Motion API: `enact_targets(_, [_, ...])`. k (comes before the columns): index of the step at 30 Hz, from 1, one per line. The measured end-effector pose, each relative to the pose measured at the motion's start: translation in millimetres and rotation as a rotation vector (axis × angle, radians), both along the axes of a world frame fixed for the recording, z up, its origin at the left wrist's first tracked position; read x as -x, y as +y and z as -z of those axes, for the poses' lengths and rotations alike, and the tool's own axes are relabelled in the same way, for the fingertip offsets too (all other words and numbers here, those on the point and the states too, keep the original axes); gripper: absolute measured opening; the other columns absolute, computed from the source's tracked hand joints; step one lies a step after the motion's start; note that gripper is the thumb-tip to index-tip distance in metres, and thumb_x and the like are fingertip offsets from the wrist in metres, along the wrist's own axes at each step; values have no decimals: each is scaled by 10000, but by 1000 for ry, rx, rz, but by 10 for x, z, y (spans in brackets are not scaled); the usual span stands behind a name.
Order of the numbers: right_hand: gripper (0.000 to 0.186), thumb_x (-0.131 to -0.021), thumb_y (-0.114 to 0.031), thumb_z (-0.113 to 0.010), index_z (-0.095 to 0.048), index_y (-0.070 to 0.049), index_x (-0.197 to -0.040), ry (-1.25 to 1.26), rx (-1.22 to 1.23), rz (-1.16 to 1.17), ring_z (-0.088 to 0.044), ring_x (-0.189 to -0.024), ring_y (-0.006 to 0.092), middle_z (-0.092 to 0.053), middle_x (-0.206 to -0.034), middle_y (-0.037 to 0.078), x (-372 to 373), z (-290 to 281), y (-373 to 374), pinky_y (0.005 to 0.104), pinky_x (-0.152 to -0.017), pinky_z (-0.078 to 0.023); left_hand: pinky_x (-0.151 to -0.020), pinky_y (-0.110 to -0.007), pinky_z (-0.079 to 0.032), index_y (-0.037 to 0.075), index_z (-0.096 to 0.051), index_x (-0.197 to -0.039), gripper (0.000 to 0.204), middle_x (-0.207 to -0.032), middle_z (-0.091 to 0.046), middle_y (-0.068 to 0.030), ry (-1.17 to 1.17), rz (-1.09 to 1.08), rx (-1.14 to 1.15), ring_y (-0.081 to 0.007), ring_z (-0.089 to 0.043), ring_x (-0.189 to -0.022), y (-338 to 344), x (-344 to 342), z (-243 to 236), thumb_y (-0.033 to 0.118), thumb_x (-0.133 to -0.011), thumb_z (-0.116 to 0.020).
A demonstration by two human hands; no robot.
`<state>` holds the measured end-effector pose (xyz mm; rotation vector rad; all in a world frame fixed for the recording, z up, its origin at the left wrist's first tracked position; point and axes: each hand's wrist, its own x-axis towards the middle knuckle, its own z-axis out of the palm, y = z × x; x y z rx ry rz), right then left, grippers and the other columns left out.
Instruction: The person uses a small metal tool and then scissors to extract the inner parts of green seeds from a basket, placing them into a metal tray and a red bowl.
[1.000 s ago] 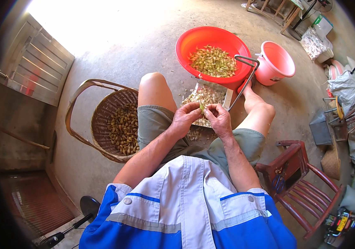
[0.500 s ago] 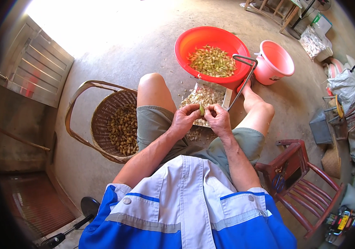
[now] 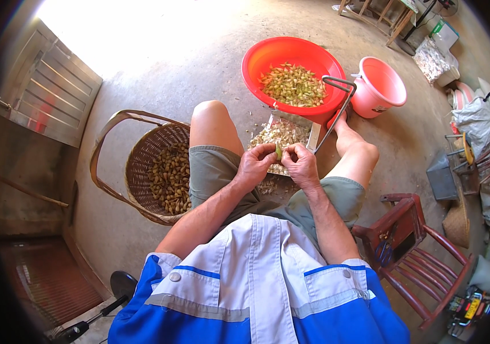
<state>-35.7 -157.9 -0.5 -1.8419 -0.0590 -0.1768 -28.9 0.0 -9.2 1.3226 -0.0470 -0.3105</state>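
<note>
Between my knees, both hands meet over a dustpan (image 3: 314,137) heaped with pale peelings (image 3: 282,133). A small green, bulb-like piece (image 3: 278,152) is pinched between them; its exact kind is unclear. My left hand (image 3: 254,165) grips it from the left with thumb and forefinger. On the other side, the fingertips of my right hand (image 3: 302,164) are closed at its edge. Beyond the dustpan stands a red tub (image 3: 256,71) with many similar green-yellow pieces (image 3: 293,85). At my left is a handled wicker basket (image 3: 137,172) holding brown, unpeeled-looking pieces (image 3: 170,175).
A pink bucket (image 3: 379,89) stands right of the tub. The dustpan's bent metal handle (image 3: 336,109) rises beside my right leg. A dark red wooden chair (image 3: 417,258) sits at my right. Sacks (image 3: 480,120) line the right wall, and a door (image 3: 55,86) is at the left.
Both hands stay in nearly the same place, with the green piece still pinched between the fingertips. Its tilt differs only very slightly.
</note>
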Motion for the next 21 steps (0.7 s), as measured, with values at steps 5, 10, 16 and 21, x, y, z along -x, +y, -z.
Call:
enact_targets(5, [81,-816,-64,-662,-614,-4,-791,2,-68,4,-591,-648,110,-597,-761,64,13,-1,15,254,-592,-495,-844,-277,-503,-65,-560,-1159,302,-1027,-638,-92,20,0,62,-141,-610,-928,-16,6,-47,107,-914,-598])
enact_targets(10, [86,-815,-71,-669,-614,-6,-804,15,-150,-10,-594,-649,116,-597,-764,67,-11,76,-10,250,-592,-494,-854,-267,-491,-57,-566,-1154,287,-1026,-636,-81,8,3,33,-131,-600,-936,-12,-7,-18,92,-911,-599])
enact_targets(16, [82,-800,-46,-653,-587,-7,-769,-99,114,21,-579,-605,136,-577,-727,74,-1,-72,31,277,-553,-478,-854,-254,-480,-55,-574,-1145,278,-1031,-631,-66,-40,8,0,-114,-583,-944,-2,6,-28,82,-906,-605])
enact_targets(21, [85,-786,-40,-640,-563,-7,-771,-91,101,77,-568,-580,183,-563,-714,96,13,-33,48,317,-536,-468,-854,-256,-481,-56,-568,-1153,300,-1031,-629,-76,-6,16,-5,-114,-584,-941,-30,12,-93,97,-899,-616])
